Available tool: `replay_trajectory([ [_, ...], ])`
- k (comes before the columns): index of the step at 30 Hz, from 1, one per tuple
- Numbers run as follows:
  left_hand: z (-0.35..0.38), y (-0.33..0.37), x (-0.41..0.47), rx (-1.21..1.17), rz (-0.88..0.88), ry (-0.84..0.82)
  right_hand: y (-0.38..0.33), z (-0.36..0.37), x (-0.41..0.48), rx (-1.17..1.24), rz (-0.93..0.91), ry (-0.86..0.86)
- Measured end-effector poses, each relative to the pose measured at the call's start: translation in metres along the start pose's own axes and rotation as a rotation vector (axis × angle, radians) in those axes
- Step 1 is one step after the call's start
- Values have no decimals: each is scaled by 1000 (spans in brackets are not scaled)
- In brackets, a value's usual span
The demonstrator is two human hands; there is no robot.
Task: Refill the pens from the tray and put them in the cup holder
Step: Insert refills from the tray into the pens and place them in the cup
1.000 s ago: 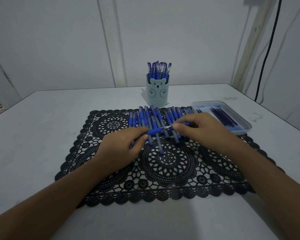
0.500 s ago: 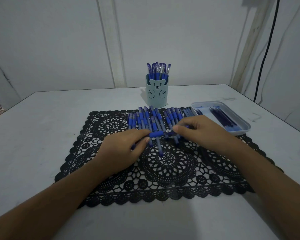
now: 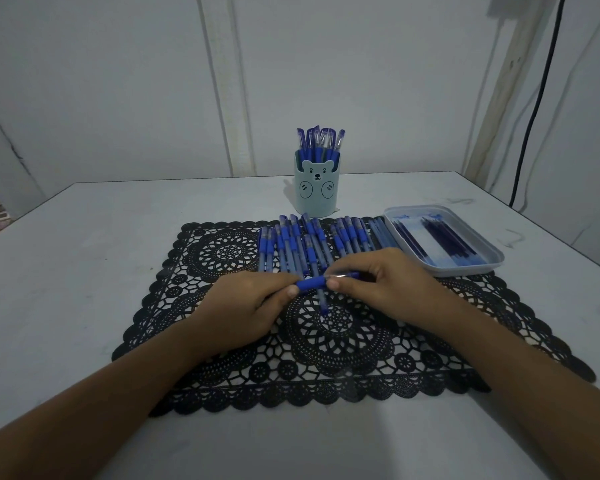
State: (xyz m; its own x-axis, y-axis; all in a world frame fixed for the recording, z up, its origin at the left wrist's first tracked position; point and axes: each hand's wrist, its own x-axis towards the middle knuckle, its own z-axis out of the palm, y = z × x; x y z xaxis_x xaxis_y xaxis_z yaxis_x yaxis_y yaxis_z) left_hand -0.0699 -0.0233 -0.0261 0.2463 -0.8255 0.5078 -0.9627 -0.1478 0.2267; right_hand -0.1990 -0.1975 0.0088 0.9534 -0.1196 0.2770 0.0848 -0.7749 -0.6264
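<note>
A blue pen (image 3: 311,282) lies crosswise between my two hands above the black lace mat (image 3: 326,341). My left hand (image 3: 246,306) grips its barrel end, and my right hand (image 3: 381,289) pinches its tip end. Behind them, several blue pens (image 3: 302,244) lie side by side on the mat. The pale blue bear cup holder (image 3: 316,192) stands beyond the mat with several pens upright in it. A white tray (image 3: 465,268) with dark refills sits at the right.
The white table (image 3: 84,271) spreads to the left and front of the mat. A wall stands behind the cup holder, and a black cable (image 3: 534,116) hangs at the right. The table's right edge runs just past the tray.
Both hands keep hold of the same pen and have shifted slightly nearer to me. The right hand's fingers have moved a little along the tip end.
</note>
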Motion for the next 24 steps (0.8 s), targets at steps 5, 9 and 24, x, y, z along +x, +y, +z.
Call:
replay_trajectory([
  [5,0,1,0,-57,-35,1,1,0,2,-53,-73,1],
  [9,1,9,5,104,-37,159,7,-2,6,-57,-34,39],
  [24,-26,14,42,210,-167,421,29,14,12,-256,17,170],
])
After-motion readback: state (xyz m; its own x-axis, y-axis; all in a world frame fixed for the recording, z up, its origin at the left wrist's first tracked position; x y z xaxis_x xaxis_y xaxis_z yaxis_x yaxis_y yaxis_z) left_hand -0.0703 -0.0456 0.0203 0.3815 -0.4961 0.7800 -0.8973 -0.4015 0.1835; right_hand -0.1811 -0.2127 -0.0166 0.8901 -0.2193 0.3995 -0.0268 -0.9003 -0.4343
